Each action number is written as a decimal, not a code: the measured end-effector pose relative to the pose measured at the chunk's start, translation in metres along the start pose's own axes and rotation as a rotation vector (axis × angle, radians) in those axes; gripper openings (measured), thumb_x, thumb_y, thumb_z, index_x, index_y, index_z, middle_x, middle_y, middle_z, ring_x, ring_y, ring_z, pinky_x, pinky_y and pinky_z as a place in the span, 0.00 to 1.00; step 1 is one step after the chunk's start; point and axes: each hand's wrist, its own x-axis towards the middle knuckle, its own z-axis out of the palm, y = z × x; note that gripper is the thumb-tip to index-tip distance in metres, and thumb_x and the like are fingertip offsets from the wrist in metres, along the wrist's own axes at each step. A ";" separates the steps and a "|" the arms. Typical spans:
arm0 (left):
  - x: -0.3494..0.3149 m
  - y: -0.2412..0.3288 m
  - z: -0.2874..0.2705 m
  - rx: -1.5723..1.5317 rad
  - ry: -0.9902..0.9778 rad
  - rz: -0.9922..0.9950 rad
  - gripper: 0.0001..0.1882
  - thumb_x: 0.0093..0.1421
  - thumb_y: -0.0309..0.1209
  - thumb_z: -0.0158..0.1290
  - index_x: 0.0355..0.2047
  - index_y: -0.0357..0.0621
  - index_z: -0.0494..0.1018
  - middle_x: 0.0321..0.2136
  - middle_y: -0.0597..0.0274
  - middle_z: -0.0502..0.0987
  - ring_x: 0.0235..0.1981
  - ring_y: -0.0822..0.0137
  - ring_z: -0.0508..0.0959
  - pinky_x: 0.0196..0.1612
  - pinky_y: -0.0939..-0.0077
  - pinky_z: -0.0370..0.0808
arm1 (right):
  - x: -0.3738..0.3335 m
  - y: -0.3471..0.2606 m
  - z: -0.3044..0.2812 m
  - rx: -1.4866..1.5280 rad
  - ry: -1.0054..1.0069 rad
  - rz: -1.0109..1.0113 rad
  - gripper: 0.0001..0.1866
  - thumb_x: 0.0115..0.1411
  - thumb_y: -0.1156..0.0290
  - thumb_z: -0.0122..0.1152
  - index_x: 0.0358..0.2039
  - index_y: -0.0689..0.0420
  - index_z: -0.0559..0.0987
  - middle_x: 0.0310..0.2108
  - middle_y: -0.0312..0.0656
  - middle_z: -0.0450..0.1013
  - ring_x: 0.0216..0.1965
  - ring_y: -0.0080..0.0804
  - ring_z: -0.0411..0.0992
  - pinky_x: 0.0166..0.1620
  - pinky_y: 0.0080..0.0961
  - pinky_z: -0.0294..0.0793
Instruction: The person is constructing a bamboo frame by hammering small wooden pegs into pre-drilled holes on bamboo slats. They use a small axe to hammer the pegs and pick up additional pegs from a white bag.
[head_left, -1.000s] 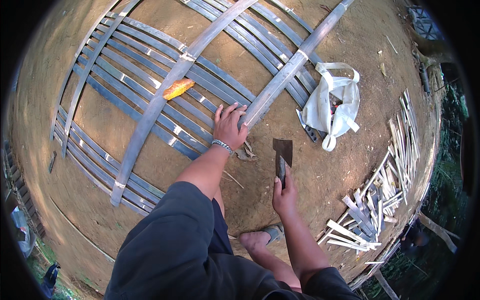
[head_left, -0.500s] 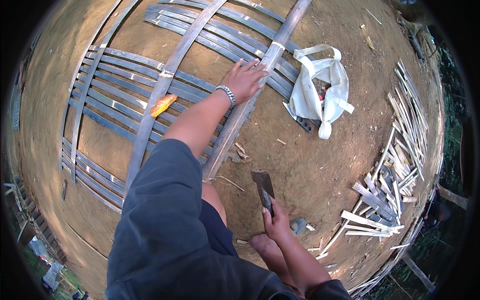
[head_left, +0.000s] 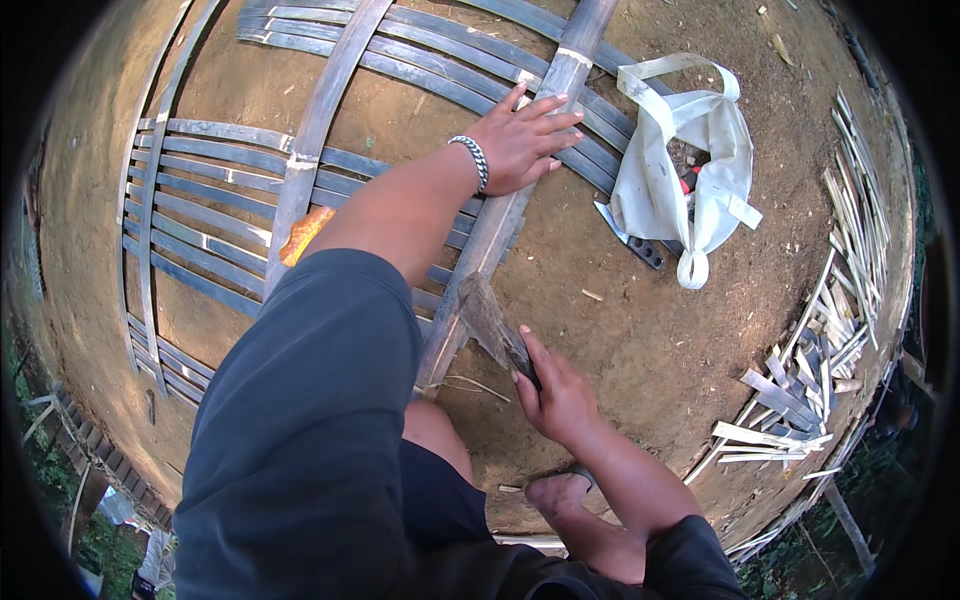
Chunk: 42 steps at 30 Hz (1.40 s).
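My left hand (head_left: 525, 140), with a chain bracelet at the wrist, lies flat with fingers spread on a thick split-bamboo pole (head_left: 572, 58). The pole crosses over a lattice of long grey bamboo slats (head_left: 440, 85). My right hand (head_left: 560, 395) is closed round the dark handle of a short, broad-bladed machete (head_left: 488, 318). Its blade end overlaps the lower part of the pole; whether it touches cannot be told. A second pole (head_left: 315, 130) runs alongside to the left, with an orange-yellow leaf-like piece (head_left: 303, 236) beside it, partly hidden by my left arm.
A white cloth bag (head_left: 690, 160) with something red inside stands on the dirt to the right. A dark flat tool with holes (head_left: 640, 250) pokes out beneath it. Farther right is a heap of bamboo strips and offcuts (head_left: 790, 400). My bare foot (head_left: 560, 492) is near the bottom.
My right hand has raised the machete up and left, from above the ground to over the pole. My left hand stays flat on the pole. The view has shifted a little.
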 end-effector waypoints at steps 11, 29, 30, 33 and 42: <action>0.005 -0.002 -0.001 -0.034 0.010 0.026 0.29 0.73 0.40 0.46 0.73 0.59 0.61 0.77 0.69 0.52 0.79 0.58 0.45 0.78 0.41 0.35 | 0.029 0.004 -0.018 -0.030 0.037 -0.245 0.37 0.63 0.65 0.66 0.72 0.49 0.66 0.36 0.45 0.73 0.35 0.44 0.79 0.34 0.42 0.82; 0.007 0.000 -0.003 -0.004 -0.028 0.063 0.29 0.71 0.39 0.47 0.72 0.60 0.62 0.76 0.63 0.54 0.78 0.51 0.48 0.76 0.37 0.39 | 0.040 0.000 -0.033 -0.002 -0.223 -0.115 0.40 0.61 0.70 0.58 0.74 0.48 0.61 0.40 0.49 0.74 0.41 0.49 0.80 0.38 0.44 0.83; 0.008 0.000 -0.004 -0.011 -0.023 0.063 0.29 0.71 0.39 0.47 0.72 0.60 0.62 0.76 0.63 0.54 0.78 0.51 0.48 0.76 0.37 0.39 | 0.039 -0.006 -0.037 0.029 -0.206 -0.156 0.40 0.61 0.70 0.58 0.74 0.48 0.61 0.40 0.49 0.74 0.41 0.49 0.80 0.38 0.43 0.83; 0.006 -0.002 -0.004 -0.017 -0.012 0.071 0.29 0.71 0.39 0.48 0.72 0.61 0.62 0.76 0.64 0.55 0.78 0.51 0.48 0.76 0.36 0.39 | 0.041 -0.017 -0.041 0.091 -0.155 -0.236 0.39 0.61 0.71 0.57 0.74 0.48 0.61 0.40 0.50 0.75 0.41 0.49 0.80 0.39 0.43 0.83; 0.007 -0.003 -0.001 -0.006 0.002 0.073 0.29 0.70 0.38 0.48 0.72 0.61 0.63 0.76 0.64 0.55 0.77 0.50 0.49 0.75 0.35 0.40 | 0.039 -0.008 -0.037 0.076 -0.154 -0.235 0.38 0.62 0.71 0.57 0.74 0.46 0.62 0.41 0.48 0.74 0.41 0.47 0.80 0.38 0.41 0.83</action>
